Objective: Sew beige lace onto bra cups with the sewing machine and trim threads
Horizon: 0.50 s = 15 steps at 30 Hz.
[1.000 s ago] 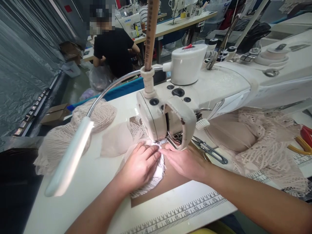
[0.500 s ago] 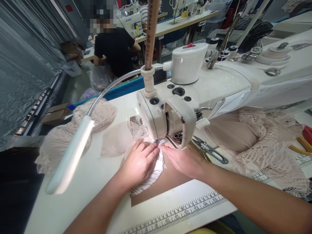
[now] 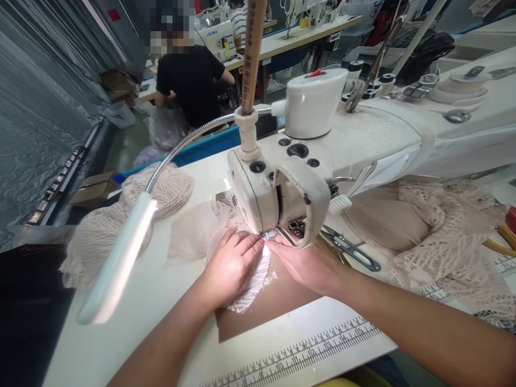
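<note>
A strip of pale lace fabric [image 3: 255,282] runs under the presser foot [image 3: 269,234] of a white sewing machine [image 3: 258,196]. My left hand [image 3: 234,263] is on top of the lace, fingers together and slightly bent, gripping it beside the foot. My right hand [image 3: 308,266] is closed at the lace edge on the foot's other side; its fingertips point at the needle area and the machine's guard hides part of them. Sheer beige fabric [image 3: 189,234] lies just beyond my left hand. The needle itself is hidden.
Thread snips [image 3: 350,248] lie right of the machine head, beside a heap of beige lace pieces [image 3: 439,242]. Lace cups [image 3: 105,236] sit at the left, under a lit lamp [image 3: 121,258]. A printed ruler [image 3: 306,352] borders the table's front. Another person [image 3: 189,80] sits beyond.
The lace has fed forward under the foot, so its tail end is now nearer my left hand. Both hands stay beside the foot. The view shifts slightly.
</note>
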### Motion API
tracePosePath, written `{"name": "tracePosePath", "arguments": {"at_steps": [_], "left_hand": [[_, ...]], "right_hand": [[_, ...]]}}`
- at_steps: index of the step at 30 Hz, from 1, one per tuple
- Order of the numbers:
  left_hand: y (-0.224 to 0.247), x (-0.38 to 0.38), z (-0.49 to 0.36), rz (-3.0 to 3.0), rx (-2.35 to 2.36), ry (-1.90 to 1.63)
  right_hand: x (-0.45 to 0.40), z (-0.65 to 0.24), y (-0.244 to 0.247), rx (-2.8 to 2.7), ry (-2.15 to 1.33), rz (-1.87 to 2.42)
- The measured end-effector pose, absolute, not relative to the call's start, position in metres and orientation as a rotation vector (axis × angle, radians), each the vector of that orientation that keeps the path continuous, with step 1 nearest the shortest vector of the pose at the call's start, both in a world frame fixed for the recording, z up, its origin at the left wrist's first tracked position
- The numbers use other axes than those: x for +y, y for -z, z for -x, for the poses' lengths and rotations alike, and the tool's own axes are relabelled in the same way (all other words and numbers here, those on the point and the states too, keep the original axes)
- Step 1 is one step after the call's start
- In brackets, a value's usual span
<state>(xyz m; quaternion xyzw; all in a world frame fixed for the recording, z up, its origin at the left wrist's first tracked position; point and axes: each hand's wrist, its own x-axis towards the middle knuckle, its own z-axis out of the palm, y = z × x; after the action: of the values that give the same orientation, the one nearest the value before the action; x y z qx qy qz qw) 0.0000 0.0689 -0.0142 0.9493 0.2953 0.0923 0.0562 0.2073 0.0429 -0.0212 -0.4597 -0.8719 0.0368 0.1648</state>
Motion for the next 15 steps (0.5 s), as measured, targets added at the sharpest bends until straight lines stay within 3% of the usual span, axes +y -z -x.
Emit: {"name": "tracePosePath", "arguments": {"at_steps": [15], "left_hand": [[0.004, 0.069, 0.006, -2.843, 0.955, -0.219]], "right_hand": [[0.042, -0.211, 0.024, -2.438, -0.162, 1.270]]}}
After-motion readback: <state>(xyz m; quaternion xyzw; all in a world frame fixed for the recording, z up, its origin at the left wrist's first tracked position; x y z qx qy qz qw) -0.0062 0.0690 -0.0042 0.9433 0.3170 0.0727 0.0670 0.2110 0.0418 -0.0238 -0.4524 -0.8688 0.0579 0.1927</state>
